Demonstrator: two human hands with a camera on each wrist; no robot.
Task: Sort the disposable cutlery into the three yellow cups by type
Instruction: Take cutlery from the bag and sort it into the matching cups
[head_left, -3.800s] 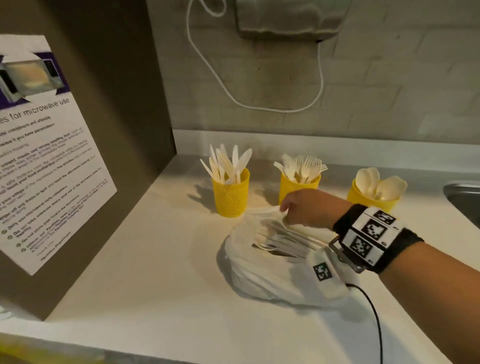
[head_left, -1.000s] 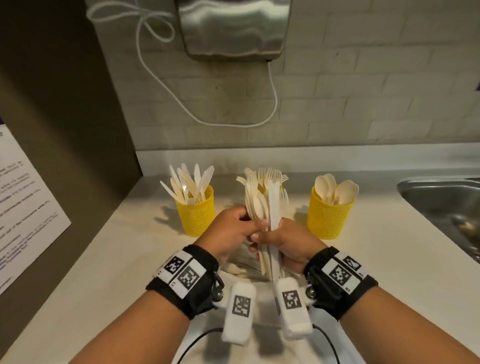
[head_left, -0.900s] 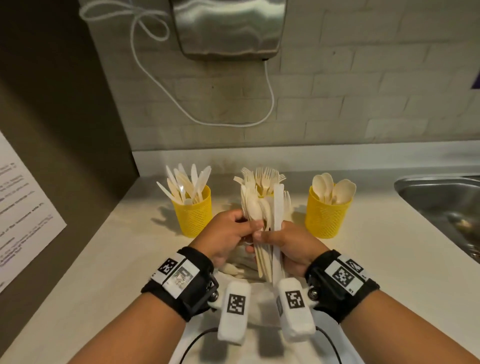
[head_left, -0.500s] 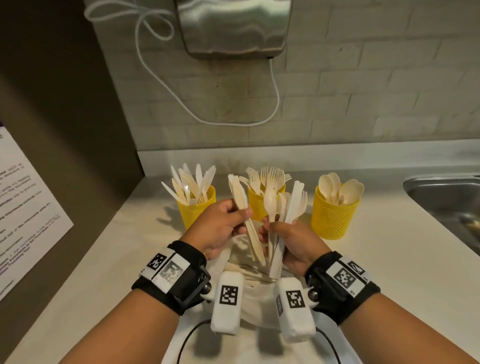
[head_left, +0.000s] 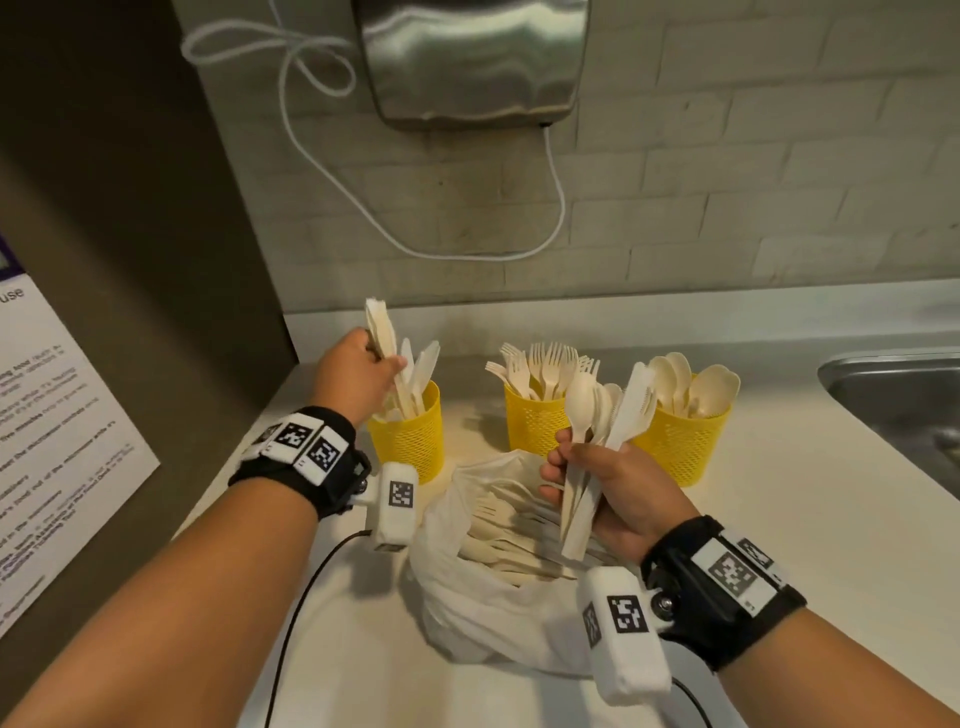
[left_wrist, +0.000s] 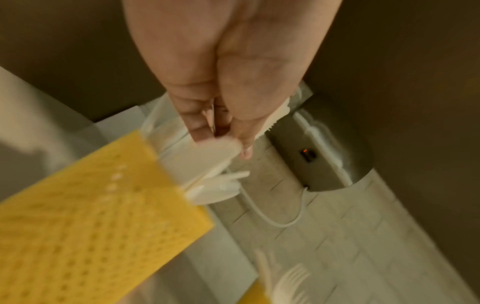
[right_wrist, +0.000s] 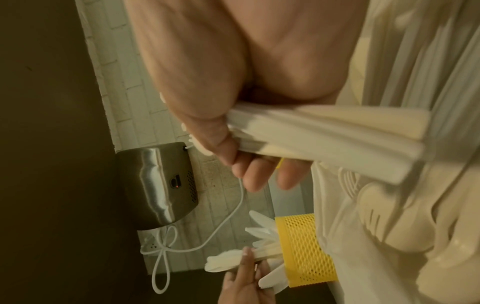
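Observation:
Three yellow mesh cups stand in a row near the wall: the left cup (head_left: 410, 441) holds knives, the middle cup (head_left: 535, 423) forks, the right cup (head_left: 680, 441) spoons. My left hand (head_left: 363, 376) pinches a few cream knives (head_left: 382, 332), their lower ends in the mouth of the left cup (left_wrist: 85, 224). My right hand (head_left: 608, 483) grips a mixed bundle of cutlery (head_left: 597, 431), upright, with a spoon and a knife showing, over the white plastic bag (head_left: 493, 587) of loose cutlery. The bundle's handles (right_wrist: 324, 131) cross the right palm.
A steel hand dryer (head_left: 472, 57) with a white cord (head_left: 337, 150) hangs on the tiled wall. A dark cabinet side (head_left: 130, 260) with a printed notice (head_left: 47, 441) closes off the left. A steel sink (head_left: 904, 400) lies at the right. The white counter (head_left: 779, 509) runs to the sink.
The hands have parted. My left hand drew a few knives out of the bundle and carried them left to the knife cup. My right hand keeps the remaining bundle over the bag.

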